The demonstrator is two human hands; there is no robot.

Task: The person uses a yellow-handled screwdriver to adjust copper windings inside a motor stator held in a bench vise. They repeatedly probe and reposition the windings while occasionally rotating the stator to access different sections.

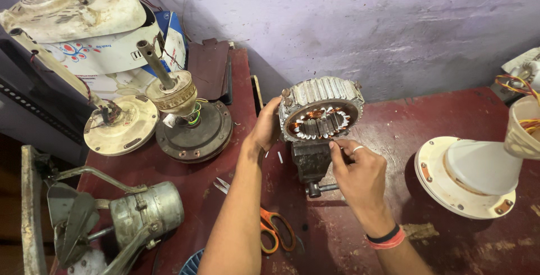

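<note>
One white-and-blue printed cardboard box [121, 50] is seen upper left of the frame, leaned against the wall, partly covered.

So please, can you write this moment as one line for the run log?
left hand: steadies motor stator at its left side | right hand: fingertips at stator's lower rim | stator: over bench vise | scissors: on red table

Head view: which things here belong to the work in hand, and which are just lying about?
In hand:
ribbed grey metal motor stator with copper windings
dark iron bench vise
left hand
right hand

Lying about:
orange-handled scissors
cream round fan housing
dark round motor base with shaft
</note>
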